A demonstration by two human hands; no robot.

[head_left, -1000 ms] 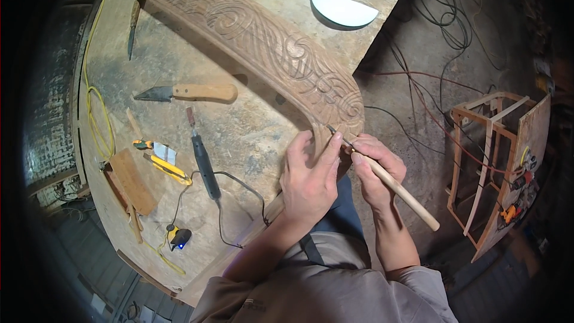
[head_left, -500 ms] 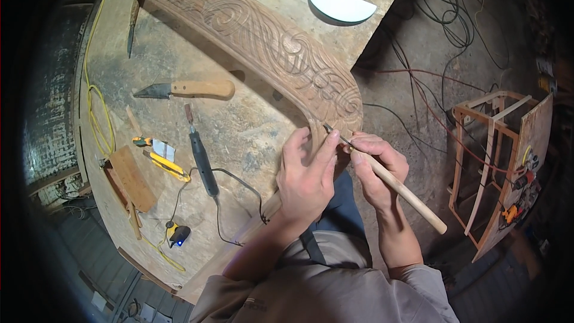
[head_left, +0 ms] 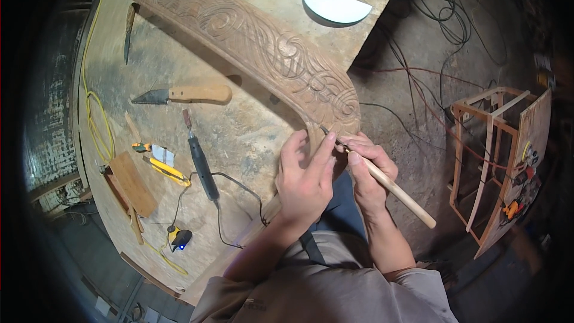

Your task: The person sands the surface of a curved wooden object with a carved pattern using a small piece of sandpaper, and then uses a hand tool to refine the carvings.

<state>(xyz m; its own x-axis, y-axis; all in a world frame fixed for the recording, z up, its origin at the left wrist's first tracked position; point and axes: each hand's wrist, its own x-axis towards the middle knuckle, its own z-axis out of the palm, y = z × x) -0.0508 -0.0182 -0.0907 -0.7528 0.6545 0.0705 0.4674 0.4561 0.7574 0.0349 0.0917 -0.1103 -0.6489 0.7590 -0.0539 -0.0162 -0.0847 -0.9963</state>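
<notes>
A long carved brown wooden piece (head_left: 251, 45) with scroll patterns lies diagonally over the bench, its bent narrow end by my hands. My left hand (head_left: 305, 176) grips that end, index fingertip against the metal shaft of a carving tool. My right hand (head_left: 371, 176) holds the tool's pale wooden handle (head_left: 402, 196), angled with the tip on the carving near the bend. Left of them lie a dark pen-like electric tool (head_left: 203, 164) with a cord, a knife with a wooden handle (head_left: 199, 93) and a yellow utility knife (head_left: 170, 170).
On the workbench (head_left: 119, 119) are a slim file (head_left: 130, 30), wooden offcuts (head_left: 131, 182), a white semicircle (head_left: 335, 6), yellow cord and a small plugged-in device (head_left: 179, 238). To the right, cables (head_left: 439, 6) cross the floor beside a wooden frame (head_left: 496, 167) carrying power tools.
My right hand and the tool handle shifted slightly down-right, then back up-left. My left hand keeps its place at the bend. The whole view has shifted slightly.
</notes>
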